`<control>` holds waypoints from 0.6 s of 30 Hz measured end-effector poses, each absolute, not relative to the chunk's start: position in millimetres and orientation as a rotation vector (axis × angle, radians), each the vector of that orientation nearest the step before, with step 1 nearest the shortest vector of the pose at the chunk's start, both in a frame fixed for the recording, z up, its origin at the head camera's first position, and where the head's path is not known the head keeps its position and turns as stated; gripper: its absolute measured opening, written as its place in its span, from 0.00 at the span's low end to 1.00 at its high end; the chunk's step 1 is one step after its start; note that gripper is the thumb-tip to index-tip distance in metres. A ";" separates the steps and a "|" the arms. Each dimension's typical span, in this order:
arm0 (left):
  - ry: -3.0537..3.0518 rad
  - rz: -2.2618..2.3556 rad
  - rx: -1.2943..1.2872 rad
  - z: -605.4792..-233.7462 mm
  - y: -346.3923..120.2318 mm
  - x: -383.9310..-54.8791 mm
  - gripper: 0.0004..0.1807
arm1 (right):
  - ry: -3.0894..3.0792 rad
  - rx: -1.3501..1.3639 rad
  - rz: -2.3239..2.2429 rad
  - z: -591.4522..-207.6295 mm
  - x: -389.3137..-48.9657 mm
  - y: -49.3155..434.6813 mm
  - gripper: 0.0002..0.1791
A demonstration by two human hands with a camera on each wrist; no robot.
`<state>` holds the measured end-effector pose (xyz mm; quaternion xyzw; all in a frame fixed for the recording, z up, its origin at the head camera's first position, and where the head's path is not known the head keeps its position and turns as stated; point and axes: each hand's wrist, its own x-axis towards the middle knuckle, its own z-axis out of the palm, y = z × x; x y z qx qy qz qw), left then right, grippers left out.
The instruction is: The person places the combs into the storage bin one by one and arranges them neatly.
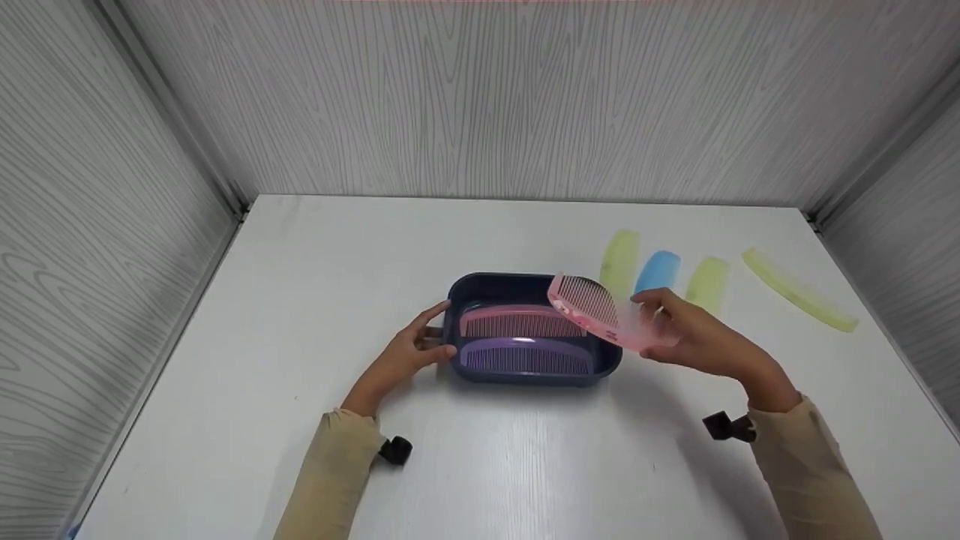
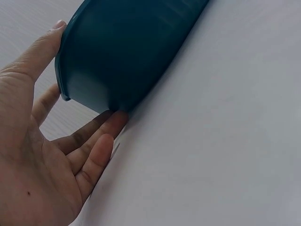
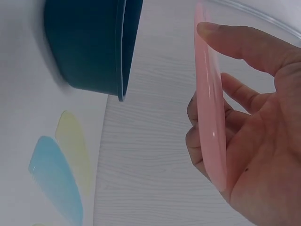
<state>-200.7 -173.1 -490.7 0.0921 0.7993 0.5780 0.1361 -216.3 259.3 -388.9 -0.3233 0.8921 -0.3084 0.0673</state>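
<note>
A dark blue plastic tub (image 1: 536, 381) stands mid-table; the wrist views show it teal. Inside, a pink comb (image 1: 521, 322) and a purple comb (image 1: 525, 358) lie side by side, teeth towards the near side. At the tub's left end, my left hand (image 1: 405, 349) holds it, thumb and fingers spread about the end wall (image 2: 89, 89). A translucent pink comb (image 1: 592, 315) is in my right hand (image 1: 694, 337), pinched between thumb and fingers. It hangs tilted over the tub's right end. The right wrist view shows its smooth back (image 3: 210, 108).
Right of the tub lie a yellow-green comb (image 1: 620, 262), a blue comb (image 1: 658, 271) and a second yellow-green comb (image 1: 707, 283), partly behind my right hand. Farther right rests a curved yellow-green comb (image 1: 799, 292). Grey wood-grain panels (image 1: 517, 105) enclose the white table (image 1: 337, 255).
</note>
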 end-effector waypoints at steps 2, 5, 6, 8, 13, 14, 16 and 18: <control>2.298 1.687 0.270 -491.3 -173.3 -200.8 0.47 | 2.667 -0.959 -0.931 -388.9 -218.3 253.0 0.35; 2.282 1.702 0.268 -491.2 -173.1 -201.3 0.46 | 2.637 -0.956 -0.944 -388.9 -221.0 242.6 0.34; 2.285 1.700 0.265 -491.3 -173.0 -201.5 0.46 | 2.632 -0.968 -0.941 -389.2 -221.8 239.4 0.34; 2.290 1.696 0.264 -491.5 -172.7 -201.8 0.46 | 2.622 -0.979 -0.944 -389.7 -223.8 233.7 0.33; 2.295 1.688 0.279 -493.5 -172.6 -202.5 0.45 | 2.607 -0.971 -0.959 -388.7 -230.3 222.1 0.33; 2.297 1.686 0.279 -493.6 -172.7 -202.5 0.45 | 2.603 -0.973 -0.962 -388.0 -231.6 219.6 0.33; 2.301 1.687 0.275 -493.4 -172.8 -202.3 0.45 | 2.592 -0.976 -0.965 -386.4 -233.7 214.8 0.33; 2.301 1.686 0.265 -492.6 -172.5 -202.2 0.45 | 2.579 -0.985 -0.968 -385.3 -235.1 210.4 0.33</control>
